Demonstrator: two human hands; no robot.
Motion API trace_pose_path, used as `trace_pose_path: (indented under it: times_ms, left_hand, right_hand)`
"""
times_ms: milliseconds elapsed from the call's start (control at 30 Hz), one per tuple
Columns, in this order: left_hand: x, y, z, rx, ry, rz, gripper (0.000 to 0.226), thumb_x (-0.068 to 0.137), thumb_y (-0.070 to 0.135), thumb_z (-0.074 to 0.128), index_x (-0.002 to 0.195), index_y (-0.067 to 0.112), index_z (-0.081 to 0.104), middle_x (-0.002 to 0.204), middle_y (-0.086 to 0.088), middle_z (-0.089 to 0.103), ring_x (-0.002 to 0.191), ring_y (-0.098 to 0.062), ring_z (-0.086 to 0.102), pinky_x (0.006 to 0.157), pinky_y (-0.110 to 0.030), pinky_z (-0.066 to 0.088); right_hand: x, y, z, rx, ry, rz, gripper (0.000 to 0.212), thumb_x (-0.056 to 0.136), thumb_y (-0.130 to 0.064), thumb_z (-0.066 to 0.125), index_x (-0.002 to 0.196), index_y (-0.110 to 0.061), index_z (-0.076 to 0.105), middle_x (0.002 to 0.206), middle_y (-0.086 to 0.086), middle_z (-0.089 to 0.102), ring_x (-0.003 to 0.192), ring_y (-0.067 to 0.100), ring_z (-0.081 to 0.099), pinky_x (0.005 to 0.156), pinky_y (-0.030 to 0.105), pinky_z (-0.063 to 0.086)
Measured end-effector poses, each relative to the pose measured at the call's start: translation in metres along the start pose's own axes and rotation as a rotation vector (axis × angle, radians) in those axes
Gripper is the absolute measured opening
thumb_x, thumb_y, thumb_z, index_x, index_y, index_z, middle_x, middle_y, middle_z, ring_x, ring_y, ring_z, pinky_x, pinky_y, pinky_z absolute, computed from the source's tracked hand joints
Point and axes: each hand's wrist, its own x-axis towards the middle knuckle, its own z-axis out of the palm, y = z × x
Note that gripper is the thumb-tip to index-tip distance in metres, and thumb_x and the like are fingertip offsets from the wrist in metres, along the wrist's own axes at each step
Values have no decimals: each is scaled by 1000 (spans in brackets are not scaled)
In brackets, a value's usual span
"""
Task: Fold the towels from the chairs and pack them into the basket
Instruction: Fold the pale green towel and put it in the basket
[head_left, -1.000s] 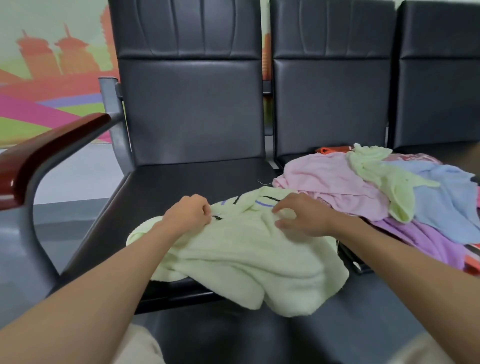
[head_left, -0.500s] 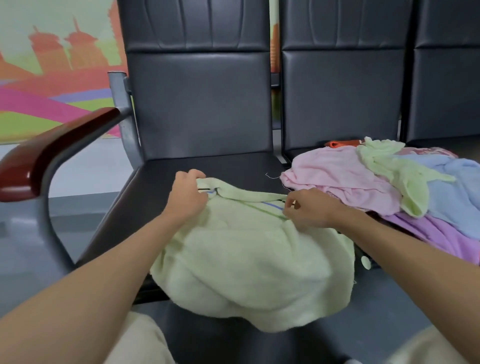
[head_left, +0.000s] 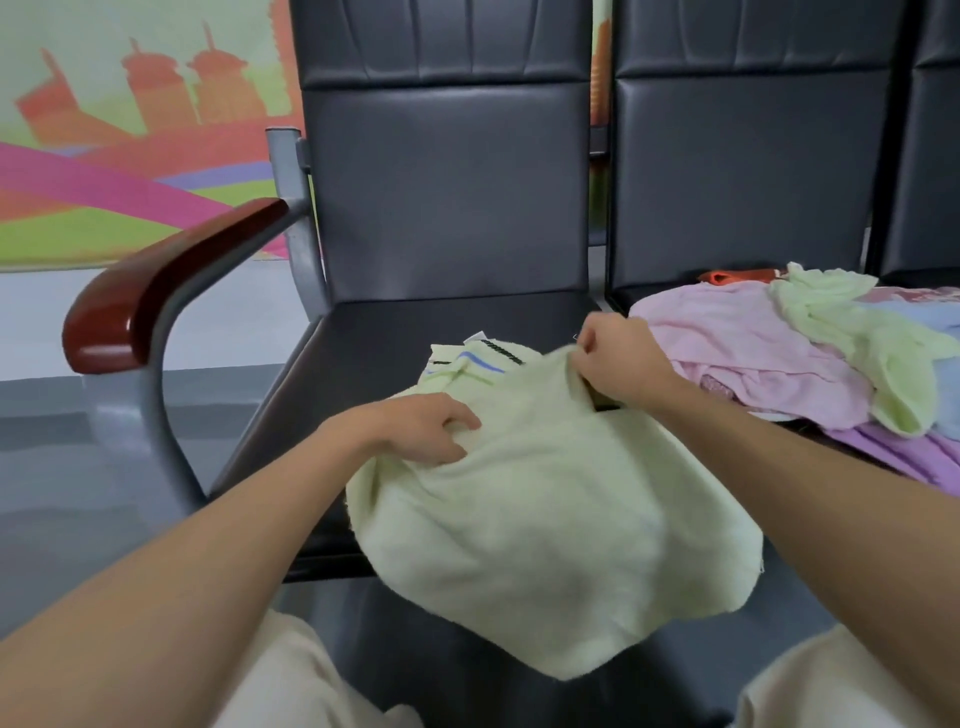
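A pale green towel (head_left: 550, 525) with blue and black stripes at its far end lies bunched on the front of the left chair seat (head_left: 374, 353) and hangs over its edge. My left hand (head_left: 415, 428) pinches a fold on the towel's left side. My right hand (head_left: 621, 366) grips the towel's upper right edge, lifted a little off the seat. A heap of towels (head_left: 769, 343), pink, pale green, blue and purple, lies on the chair to the right. No basket is in view.
A red-brown wooden armrest (head_left: 156, 291) on a grey metal frame stands at the left. Dark chair backs (head_left: 447, 171) rise behind both seats. An orange item (head_left: 737, 275) peeks out behind the heap. My knees in beige trousers show at the bottom edge.
My left hand has come down from the towel's far edge to its left side. My right hand has lifted the right edge higher. The striped end now shows on the seat.
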Motion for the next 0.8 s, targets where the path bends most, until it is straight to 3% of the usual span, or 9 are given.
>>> trace_pose_path:
  times_ms: [67,133,233,300,367,467,533,700,800]
  left_hand:
    - [5,-3,3,-3,-37,-1,54,96,35,48,148,28,34,152,11,30,142,-12,25,115,-30,22]
    - [12,-7,7,10,-3,24,54,98,44,43,146,22,36,151,9,30,144,-15,21,116,-35,20]
    - [20,-14,12,-40,74,-14,54,96,52,43,134,14,46,139,8,38,138,-15,28,113,-37,24]
    - [24,-16,13,-92,148,-64,48,95,56,41,117,15,52,126,7,44,126,-16,38,107,-36,30]
    - [21,-15,13,-175,229,-80,40,98,52,37,103,16,53,117,9,48,119,-19,44,98,-31,33]
    - [7,-10,8,-226,289,-83,44,100,40,40,137,17,46,141,9,41,137,-17,33,107,-28,25]
    - [-4,-11,1,-171,315,-123,52,97,37,49,144,18,39,150,-1,31,141,-21,24,112,-33,23]
    - [-40,-27,-15,47,158,-453,98,78,73,57,142,5,27,140,-10,35,130,-29,36,103,-38,35]
    - [-58,-31,-14,144,-75,-473,91,83,73,46,145,8,33,146,-5,40,130,-26,42,99,-32,36]
  right_hand:
    - [9,-6,2,279,124,51,20,90,-19,51,108,-14,55,103,9,66,103,28,56,85,36,46]
    - [12,-8,3,414,-54,65,40,92,-23,51,131,-20,41,119,5,60,117,28,52,97,37,42]
    - [2,-1,8,221,-258,40,56,94,-28,52,145,-19,31,136,6,51,127,27,46,101,33,36]
    - [-6,6,7,111,-255,17,39,92,-33,57,124,-11,54,117,7,60,114,26,54,91,30,39]
    - [-14,9,4,10,-279,6,45,88,-42,61,99,2,64,88,5,58,98,31,60,77,33,43]
    - [-27,5,-2,-220,-365,35,59,82,-63,59,80,-3,59,83,5,53,94,26,60,62,29,38]
    - [-32,3,-4,-315,-473,69,60,79,-72,53,70,-13,52,81,2,57,85,22,58,60,28,38]
    - [-33,6,0,-370,-581,51,47,83,-59,58,87,-13,55,99,5,60,92,24,56,83,31,48]
    - [-33,3,2,-334,-555,60,28,86,-37,57,92,-10,62,104,8,66,92,25,59,83,31,50]
